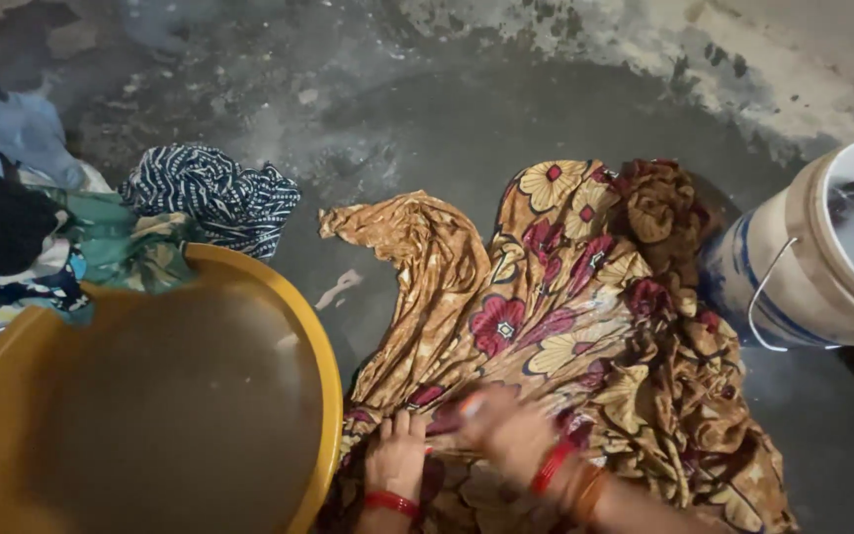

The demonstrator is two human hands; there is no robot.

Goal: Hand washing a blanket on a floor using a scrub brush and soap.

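A brown cloth (565, 326) with red and yellow flowers lies spread over the wet, dark floor (427, 129), bunched in folds along its right edge. Both hands work at its near edge. The left hand (395, 457), a red bangle on the wrist, presses down flat on the cloth with fingers together, just beside the rim of a yellow tub (320, 346) full of murky water. The right hand (506, 430), with red and orange bangles, rests on the cloth right next to it; it is blurred, so I cannot tell whether it pinches the fabric or only rubs it. A white bucket (822, 267) with soapy water and clothes stands touching the cloth's right side. Beyond the tub sits a heap of clothes (42, 227), with a striped garment (214, 198) on the floor.
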